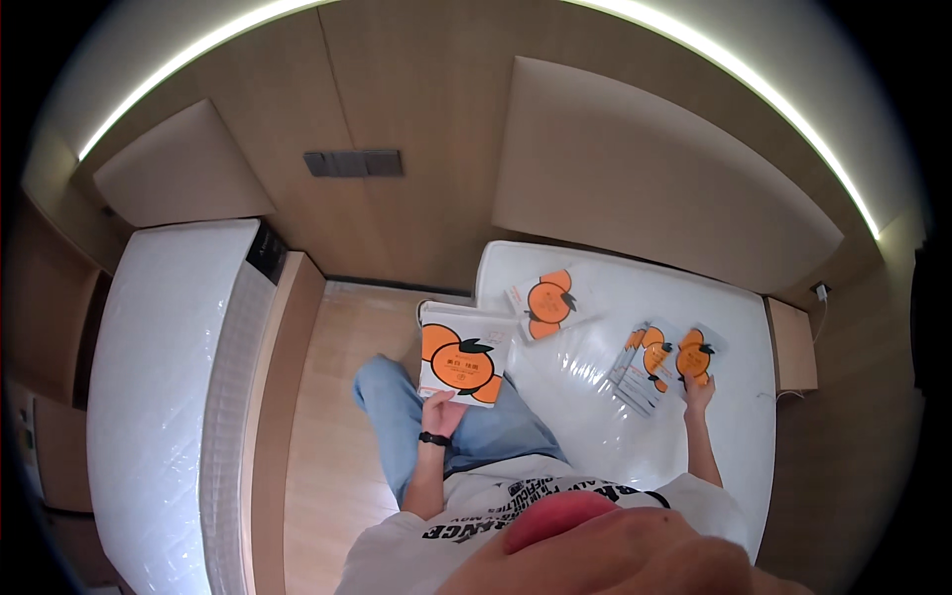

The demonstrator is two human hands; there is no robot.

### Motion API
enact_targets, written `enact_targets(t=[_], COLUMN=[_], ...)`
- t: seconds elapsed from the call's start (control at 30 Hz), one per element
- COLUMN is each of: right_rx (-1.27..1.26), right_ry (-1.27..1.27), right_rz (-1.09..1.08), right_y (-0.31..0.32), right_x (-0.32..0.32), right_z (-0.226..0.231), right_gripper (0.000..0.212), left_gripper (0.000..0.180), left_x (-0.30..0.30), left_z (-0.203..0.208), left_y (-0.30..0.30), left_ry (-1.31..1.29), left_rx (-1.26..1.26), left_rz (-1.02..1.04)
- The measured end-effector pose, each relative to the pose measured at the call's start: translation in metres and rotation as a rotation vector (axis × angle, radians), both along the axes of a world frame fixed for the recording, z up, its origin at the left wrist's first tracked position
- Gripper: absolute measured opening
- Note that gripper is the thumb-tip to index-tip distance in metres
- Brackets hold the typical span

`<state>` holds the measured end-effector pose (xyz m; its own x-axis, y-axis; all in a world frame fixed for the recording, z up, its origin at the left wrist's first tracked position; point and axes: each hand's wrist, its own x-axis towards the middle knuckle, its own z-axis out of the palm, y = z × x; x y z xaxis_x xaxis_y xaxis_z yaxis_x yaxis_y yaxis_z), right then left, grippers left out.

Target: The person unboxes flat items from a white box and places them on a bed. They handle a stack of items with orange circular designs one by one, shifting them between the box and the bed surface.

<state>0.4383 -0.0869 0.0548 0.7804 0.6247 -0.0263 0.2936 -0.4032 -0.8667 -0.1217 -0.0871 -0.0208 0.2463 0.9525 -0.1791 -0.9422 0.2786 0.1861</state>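
My left hand (441, 415), with a black band on its wrist, is closed on the lower edge of a white box (458, 355) printed with large orange fruits. The box is held upright over my legs. Off to the right, my right hand (698, 395) grips the lower end of a flat white packet (695, 349) with the same orange print. Just left of that hand, several similar flat packets (645, 367) lie overlapping on the plastic-wrapped mattress (595, 421). One more orange-printed piece (548, 303) lies near the mattress's far left corner.
A second wrapped mattress (159, 387) on a wooden bed frame (275, 407) stands at the left. Padded headboard panels (635, 169) and a dark socket strip (353, 164) are on the wooden wall. A small bedside cabinet (793, 342) stands at the right.
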Motion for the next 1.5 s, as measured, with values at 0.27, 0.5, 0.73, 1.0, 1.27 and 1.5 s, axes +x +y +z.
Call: enact_targets(t=[0.27, 0.5, 0.73, 1.0, 1.27, 1.5], right_rx=[0.487, 0.671, 0.593, 0.374, 0.260, 0.435], right_ry=[1.011, 0.785, 0.713, 0.514, 0.370, 0.008], right_rz=[0.637, 0.782, 0.965, 1.120, 1.246, 0.671], right_y=[0.031, 0.056, 0.088, 0.085, 0.085, 0.114], right_x=[-0.164, -0.309, -0.349, -0.360, -0.343, -0.260], right_z=[0.112, 0.179, 0.167, 0.154, 0.139, 0.099], right_gripper=[0.046, 0.032, 0.033, 0.032, 0.040, 0.039], left_gripper=[0.011, 0.053, 0.041, 0.053, 0.018, 0.051], left_x=[0.003, -0.002, -0.008, -0.005, 0.004, 0.001], left_z=[-0.035, -0.010, -0.035, -0.017, -0.051, -0.052], left_y=[0.001, -0.005, -0.008, -0.003, -0.018, 0.002], left_ry=[0.069, -0.010, -0.037, 0.044, 0.230, 0.053], left_rx=[-0.146, 0.021, -0.056, 0.092, -0.360, 0.017], left_rz=[-0.010, -0.017, -0.062, -0.051, -0.034, -0.067])
